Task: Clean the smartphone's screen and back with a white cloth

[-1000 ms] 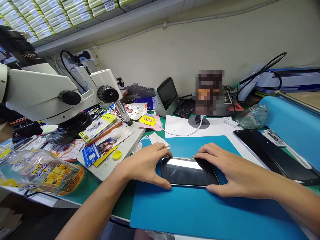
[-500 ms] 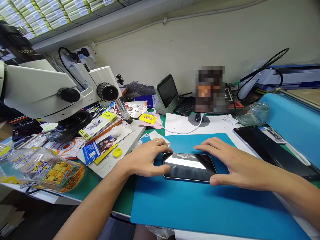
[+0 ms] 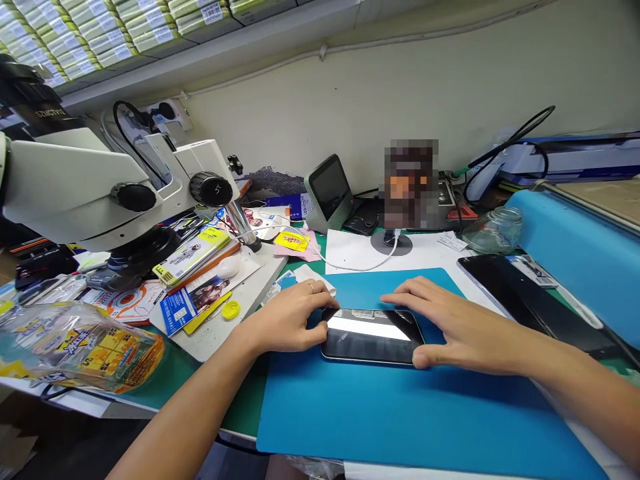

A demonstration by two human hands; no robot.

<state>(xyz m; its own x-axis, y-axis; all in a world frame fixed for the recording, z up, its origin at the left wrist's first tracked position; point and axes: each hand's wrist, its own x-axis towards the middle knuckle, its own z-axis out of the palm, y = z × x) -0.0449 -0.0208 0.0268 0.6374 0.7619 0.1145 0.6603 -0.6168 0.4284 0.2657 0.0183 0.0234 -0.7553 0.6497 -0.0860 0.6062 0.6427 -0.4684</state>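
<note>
A dark-screened smartphone [image 3: 373, 343] lies face up on a blue mat [image 3: 400, 417], its glass reflecting a bright white band. My left hand [image 3: 290, 317], with a ring on one finger, closes on the phone's left end, thumb at the side edge and index finger at the upper corner. Around the right end is my right hand [image 3: 445, 323], fingers stretched out beyond the far edge and thumb against the near right corner. Its fingers are apart. Whether the phone's underside rests fully on the mat is hidden.
To the left stand a microscope [image 3: 75, 187] and a clear plastic jar [image 3: 85, 343] beside papers and boxes. A larger dark-screened device [image 3: 530, 300] lies at right, near a glass jar [image 3: 495, 230]. Behind the mat are a small display [image 3: 327, 190] and a white cable [image 3: 357, 268].
My left thumb has moved from over the screen to the phone's left edge. The right hand keeps nearly the same pose. The whole view has shifted slightly.
</note>
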